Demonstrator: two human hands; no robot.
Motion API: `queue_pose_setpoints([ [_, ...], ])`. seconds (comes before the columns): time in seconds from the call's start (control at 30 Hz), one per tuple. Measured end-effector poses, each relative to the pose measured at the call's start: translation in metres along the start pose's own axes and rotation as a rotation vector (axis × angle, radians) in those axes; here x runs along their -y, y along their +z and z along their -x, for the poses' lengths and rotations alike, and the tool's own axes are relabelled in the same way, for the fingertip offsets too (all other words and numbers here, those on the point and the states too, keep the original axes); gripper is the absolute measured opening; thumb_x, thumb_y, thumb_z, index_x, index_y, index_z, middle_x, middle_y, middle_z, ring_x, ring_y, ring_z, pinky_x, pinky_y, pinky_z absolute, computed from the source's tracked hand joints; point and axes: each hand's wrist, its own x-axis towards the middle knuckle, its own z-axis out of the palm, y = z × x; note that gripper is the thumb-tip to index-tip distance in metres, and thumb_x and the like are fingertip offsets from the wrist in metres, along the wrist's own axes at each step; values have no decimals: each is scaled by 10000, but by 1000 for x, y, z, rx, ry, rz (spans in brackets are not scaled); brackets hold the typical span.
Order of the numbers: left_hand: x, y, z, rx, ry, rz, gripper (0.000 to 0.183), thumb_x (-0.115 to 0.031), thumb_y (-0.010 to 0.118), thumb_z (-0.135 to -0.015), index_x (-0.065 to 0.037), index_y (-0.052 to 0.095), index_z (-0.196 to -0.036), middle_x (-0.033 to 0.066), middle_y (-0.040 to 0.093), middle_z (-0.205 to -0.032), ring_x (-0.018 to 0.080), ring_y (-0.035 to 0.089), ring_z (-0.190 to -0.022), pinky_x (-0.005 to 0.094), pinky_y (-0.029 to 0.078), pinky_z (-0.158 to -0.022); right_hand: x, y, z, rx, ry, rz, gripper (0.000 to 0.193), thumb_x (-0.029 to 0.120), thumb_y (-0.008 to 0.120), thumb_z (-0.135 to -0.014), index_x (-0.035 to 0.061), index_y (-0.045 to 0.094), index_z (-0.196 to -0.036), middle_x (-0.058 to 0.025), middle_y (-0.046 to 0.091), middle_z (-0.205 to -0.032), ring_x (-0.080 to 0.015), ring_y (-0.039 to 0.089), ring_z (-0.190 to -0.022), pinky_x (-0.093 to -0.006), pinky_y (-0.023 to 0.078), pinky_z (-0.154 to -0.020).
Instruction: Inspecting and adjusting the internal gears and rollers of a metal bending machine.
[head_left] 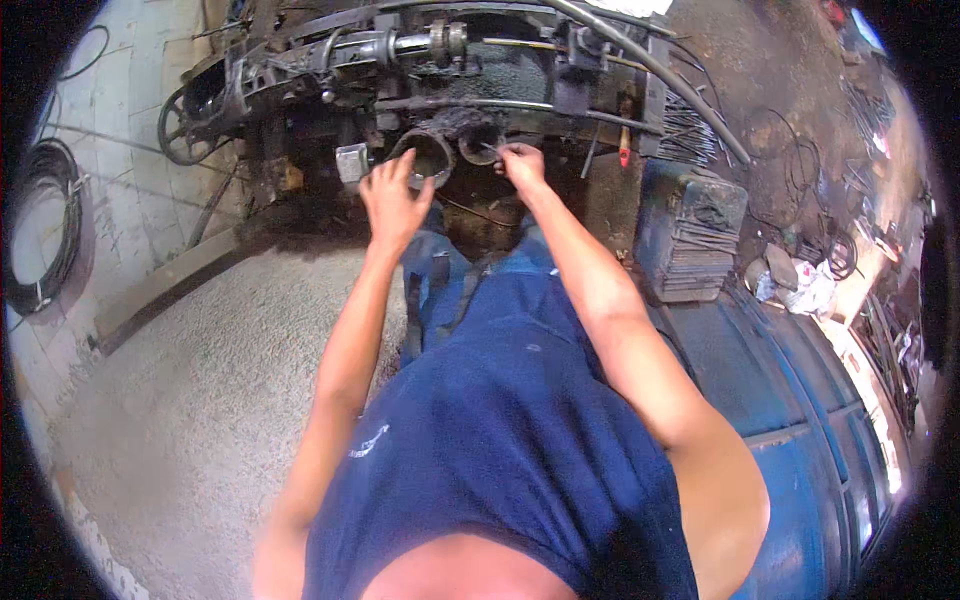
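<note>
- The fingers of the left hand are spread, thumb apart, about the near left side of a round, open-mouthed container; whether they press on its rim or only stand beside it, I cannot tell.
- The fingers of the right hand are curled inward and seem to pinch 1 thin, pale piece, its tip pointing toward a smaller round opening.
- These 2 round openings sit side by side in front of the person, just before the near edge of a dark, greasy machine.
- Just left of the container is 1 small grey block; farther left is the machine's handwheel.
- To the right, a red-handled tool lies near a bundle of rods, with a box holding more thin rods closer to the person.
- By my judgement, work at the 2 openings is under way, since both hands are there; how much is done and how much is left does not show.
- Hidden or unclear: the depth and contents of both openings, the far end of the thin piece, and most of the right fingertips. The machine is cut off at the top.
</note>
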Motion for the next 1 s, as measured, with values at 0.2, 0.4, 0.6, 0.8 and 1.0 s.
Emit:
queue_pose_setpoints([
  [0.2, 49, 7, 51, 52, -98, 191, 546, -231, 706, -813, -26, 539, -1290, 176, 611, -1055, 348, 588, -992, 420, 478, -870, 54, 3, 41, -291, -341, 577, 277, 234, 690, -855, -3, 617, -979, -144, 678, -826, -301, 667, -742, -393, 522, -699],
  [0.4, 58, 9, 66, 113, -251, 325, 535, -176, 725, -820, 7, 545, -1290, 165, 655, -990, 285, 635, -887, 374, 503, -833, 94, -76, 51, -865, -524, 879, 454, 175, 676, -744, 13, 524, -1140, -205, 482, -1147, -407, 461, -1126, -514, 426, -916],
  [0.6, 47, 1, 63, 67, -249, 395, 565, -181, 721, -821, 5, 522, -1316, 160, 651, -982, 273, 644, -868, 363, 519, -789, 54, -126, -6, -971, -311, 554, 406, 187, 749, -747, -23, 548, -1030, -221, 579, -1004, -387, 562, -995, -460, 452, -907],
  [0.8, 63, -2, 77, 65, -349, 437, 554, -183, 710, -835, -11, 522, -1327, 147, 646, -965, 259, 632, -843, 361, 514, -788, 58, -134, -11, -817, -332, 439, 339, 258, 776, -790, 12, 600, -943, -115, 652, -799, -290, 647, -719, -417, 520, -685],
  [1.0, 72, -15, 73, 17, -435, 515, 556, -174, 704, -842, 17, 516, -1329, 142, 651, -953, 231, 637, -807, 346, 519, -765, 81, -142, 40, -211, 0, -87, 111, 155, 496, -959, 47, 524, -957, -43, 524, -700, -153, 546, -537, -329, 460, -457],
])
